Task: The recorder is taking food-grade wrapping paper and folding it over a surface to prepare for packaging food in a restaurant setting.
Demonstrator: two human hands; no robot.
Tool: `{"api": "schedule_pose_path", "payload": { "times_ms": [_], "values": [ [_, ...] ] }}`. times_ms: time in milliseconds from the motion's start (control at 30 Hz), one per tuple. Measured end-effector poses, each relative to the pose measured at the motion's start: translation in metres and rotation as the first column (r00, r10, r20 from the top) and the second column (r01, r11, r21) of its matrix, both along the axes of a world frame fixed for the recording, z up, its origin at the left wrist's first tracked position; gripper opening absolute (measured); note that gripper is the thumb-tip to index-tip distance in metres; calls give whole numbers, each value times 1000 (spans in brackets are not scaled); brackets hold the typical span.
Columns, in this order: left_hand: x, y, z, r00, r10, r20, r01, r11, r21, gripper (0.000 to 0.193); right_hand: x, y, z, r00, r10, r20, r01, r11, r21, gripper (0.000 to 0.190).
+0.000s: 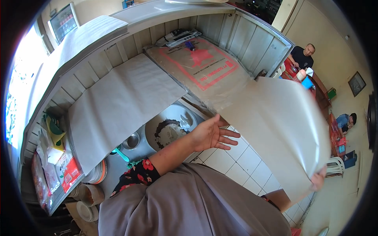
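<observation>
A large sheet of brown wrapping paper [274, 124] stretches out to the right of my body. My right hand [318, 179] grips its far right edge, a little blurred. My left hand [214, 134] is held out by the sheet's near left edge, its fingers spread and nothing grasped; whether it touches the paper I cannot tell. Beyond the sheet's upper end lies a plastic-wrapped paper pack [203, 66] bearing red print. Another brown paper sheet [124, 91] lies flat on the left part of the counter.
Below the left sheet sit a large metal basin [171, 126], a small metal bowl [131, 141] and stacked plates [96, 174]. A lighter [190, 46] rests on the pack. Plastic packets [56, 168] stand at far left. Two people [304, 56] sit at red tables on the right.
</observation>
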State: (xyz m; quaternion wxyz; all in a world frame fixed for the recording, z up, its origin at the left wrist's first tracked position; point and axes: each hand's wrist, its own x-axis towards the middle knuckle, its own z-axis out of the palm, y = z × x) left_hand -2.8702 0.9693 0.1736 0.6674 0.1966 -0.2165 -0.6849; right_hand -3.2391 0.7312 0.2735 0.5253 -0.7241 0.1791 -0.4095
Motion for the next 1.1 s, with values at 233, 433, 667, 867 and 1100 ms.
{"api": "schedule_pose_path", "payload": {
  "times_ms": [233, 433, 667, 867, 1100],
  "values": [
    [2, 47, 27, 959, 275, 69, -273, 962, -26, 63, 33, -21, -22, 978, 186, 98, -192, 980, 55, 71],
    [8, 91, 23, 849, 475, 231, -497, 867, 42, 69, 108, -34, -37, 899, 399, 181, -421, 901, 105, 70],
    [13, 138, 42, 556, 644, 525, -684, 714, -150, 90, 193, -37, -62, 782, 555, 282, -610, 775, 165, 68],
    [14, 198, 83, 269, 746, 609, -816, 513, -268, 88, 259, -27, -73, 680, 633, 369, -725, 656, 210, 67],
    [0, 230, 63, 318, 795, 518, -921, 389, -32, 84, 343, 0, -77, 536, 701, 470, -843, 473, 256, 65]
  ]
}}
